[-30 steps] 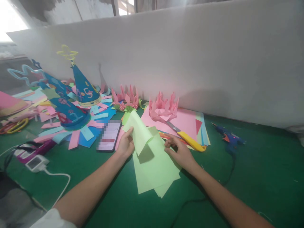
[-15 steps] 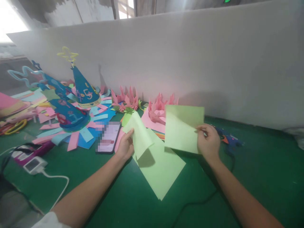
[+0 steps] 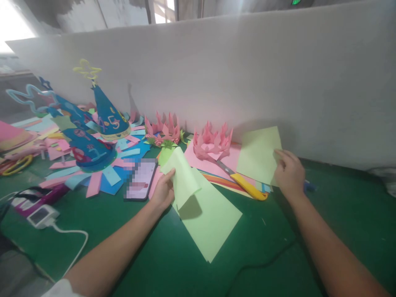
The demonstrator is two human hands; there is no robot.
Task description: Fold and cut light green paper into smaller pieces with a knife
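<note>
Two light-green papers are in hand, one per hand; left hand (image 3: 163, 190) is closed in a pinch on the upper left corner of the near green sheet (image 3: 213, 222), thumb on top, and that corner is lifted and curled over toward the right, throwing a shadow on the flat part; the rest of this sheet lies flat on the green table (image 3: 154, 260), running diagonally down and right from the left hand, well apart from the right hand; right hand (image 3: 289, 175) sits at the right edge of the far green sheet (image 3: 258, 156), fingers stretched along the edge, thumb hidden, so cannot tell whether it pinches the paper or only presses on it; far green sheet lies tilted over the right part of the pink paper stack (image 3: 230, 159), close to the white partition (image 3: 278, 82); the two sheets do not touch; yellow-handled cutter (image 3: 247, 186) lies between them on the stack's front edge, just left of the right hand; pink paper crown (image 3: 213, 140) stands on the stack, left of the far sheet; second pink crown (image 3: 162, 130) is further left by the partition; phone (image 3: 140, 178) lies just left of the left hand, screen up; blue cone hats (image 3: 109, 115) and coloured paper strips behind it; white charger (image 3: 41, 214) at far left; a blue tool (image 3: 310, 186) peeks out behind the right hand, mostly hidden.
</note>
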